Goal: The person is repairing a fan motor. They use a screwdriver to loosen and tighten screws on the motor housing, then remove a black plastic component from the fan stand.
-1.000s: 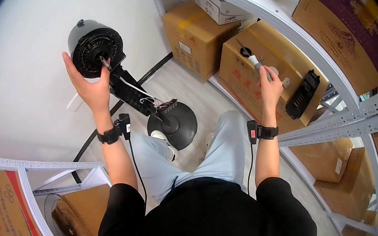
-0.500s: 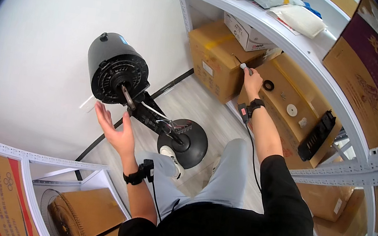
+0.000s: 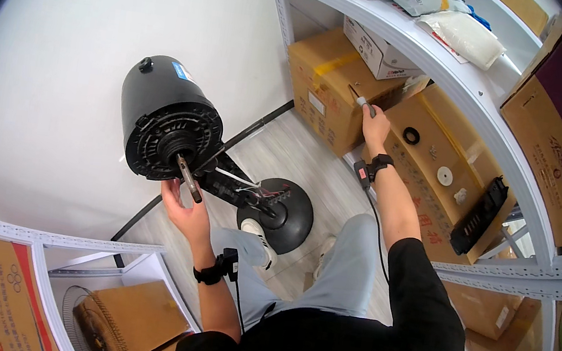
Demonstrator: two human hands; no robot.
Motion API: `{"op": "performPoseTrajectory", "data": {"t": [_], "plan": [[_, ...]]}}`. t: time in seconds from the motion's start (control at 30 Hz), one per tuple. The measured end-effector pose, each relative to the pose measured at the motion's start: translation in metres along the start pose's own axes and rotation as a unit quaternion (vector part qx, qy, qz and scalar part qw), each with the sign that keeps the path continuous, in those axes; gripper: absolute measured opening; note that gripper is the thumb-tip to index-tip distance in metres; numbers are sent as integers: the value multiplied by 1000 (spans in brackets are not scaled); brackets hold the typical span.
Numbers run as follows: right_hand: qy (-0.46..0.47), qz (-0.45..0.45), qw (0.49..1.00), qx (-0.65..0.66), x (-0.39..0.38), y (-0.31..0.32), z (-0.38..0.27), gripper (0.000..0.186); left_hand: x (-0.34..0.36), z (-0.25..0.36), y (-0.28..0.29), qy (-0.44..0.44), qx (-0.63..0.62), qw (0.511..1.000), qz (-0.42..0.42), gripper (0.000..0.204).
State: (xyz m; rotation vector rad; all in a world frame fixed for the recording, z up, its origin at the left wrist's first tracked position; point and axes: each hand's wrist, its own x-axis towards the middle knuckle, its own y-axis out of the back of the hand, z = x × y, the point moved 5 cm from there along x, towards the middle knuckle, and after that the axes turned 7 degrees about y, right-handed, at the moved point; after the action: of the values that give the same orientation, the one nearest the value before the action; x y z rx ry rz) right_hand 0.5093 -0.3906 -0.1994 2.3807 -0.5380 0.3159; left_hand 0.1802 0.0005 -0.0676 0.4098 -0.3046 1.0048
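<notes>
A dark grey fan motor housing [image 3: 164,93] tilts on its stand at the left, its ribbed black face toward me and a metal shaft [image 3: 188,179] sticking out. My left hand [image 3: 189,219] is at the housing's lower rim, gripping it from below; its fingertips are partly hidden behind the housing and shaft. Loose wires [image 3: 238,178] run along the black stand to its round base [image 3: 292,223]. In my right hand [image 3: 374,127] is a screwdriver with a grey handle [image 3: 363,104], its shank pointing over a cardboard box [image 3: 342,63].
On another carton lie a black ring [image 3: 411,135], a white disc [image 3: 445,176], small loose parts and a black slotted panel [image 3: 480,214]. White shelving [image 3: 399,35] curves along the right. A wire fan grille [image 3: 81,320] leans in the lower-left shelf.
My left hand has moved from open beside the housing to its lower rim. The housing has tilted slightly nearer. My right hand still holds the screwdriver over the box.
</notes>
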Motion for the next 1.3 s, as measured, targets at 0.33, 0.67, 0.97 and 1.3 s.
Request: {"op": "performPoseTrajectory", "data": {"t": [0.33, 0.67, 0.97, 1.3], "plan": [[7, 23, 999, -22, 9, 7, 10, 43, 0, -11, -8, 9, -18, 1000, -5, 54], [2, 0, 1000, -26, 0, 4, 4, 44, -1, -5, -12, 6, -26, 1000, -5, 49], [-20, -50, 994, 100, -24, 58, -28, 46, -22, 24, -3, -100, 72, 986, 109, 17], [-34, -233, 898, 371, -141, 214, -154, 27, -71, 64, -84, 4, -174, 952, -251, 39]]}}
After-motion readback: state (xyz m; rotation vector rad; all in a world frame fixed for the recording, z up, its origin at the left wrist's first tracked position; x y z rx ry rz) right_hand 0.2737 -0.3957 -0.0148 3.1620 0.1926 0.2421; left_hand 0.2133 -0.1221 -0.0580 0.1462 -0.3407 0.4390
